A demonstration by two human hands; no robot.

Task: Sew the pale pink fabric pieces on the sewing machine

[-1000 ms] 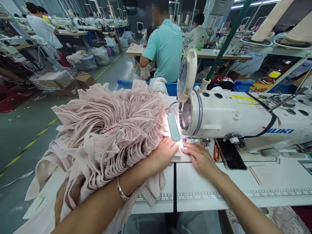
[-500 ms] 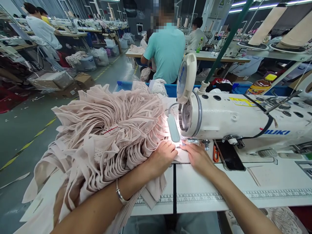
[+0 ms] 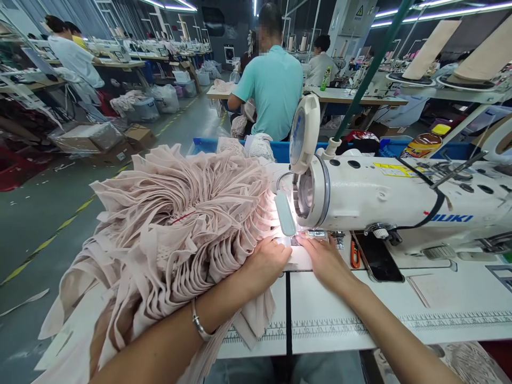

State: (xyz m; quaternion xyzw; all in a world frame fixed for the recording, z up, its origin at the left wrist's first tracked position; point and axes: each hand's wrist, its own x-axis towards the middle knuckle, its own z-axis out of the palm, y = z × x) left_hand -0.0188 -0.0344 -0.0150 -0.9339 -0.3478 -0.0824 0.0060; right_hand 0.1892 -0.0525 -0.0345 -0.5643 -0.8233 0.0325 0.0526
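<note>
My left hand (image 3: pixel 269 262) is closed, its curled fingers on the edge of a pale pink fabric piece (image 3: pixel 299 261) by the needle area. Opposite it, my right hand (image 3: pixel 325 261) lies with fingers stretched out, fingertips near the presser foot, pressing on the work. The white sewing machine (image 3: pixel 360 186) stands over this spot, and its grey-green lamp (image 3: pixel 285 214) lights it and partly hides the needle. A large gathered heap of pale pink fabric pieces (image 3: pixel 180 213) spreads left of the needle, some hanging over my left forearm.
Orange snips (image 3: pixel 355 254) and a dark phone (image 3: pixel 380 258) lie right of my right hand. A printed ruler (image 3: pixel 332 326) runs along the table's front. Behind the machine are a blue bin (image 3: pixel 204 145) and a drink bottle (image 3: pixel 424 143). A person in a turquoise shirt (image 3: pixel 272 93) sits ahead.
My left hand has shifted slightly, with its fingers more tucked in at the fabric. My right hand stays nearly in place by the presser foot. The camera view has tilted a little.
</note>
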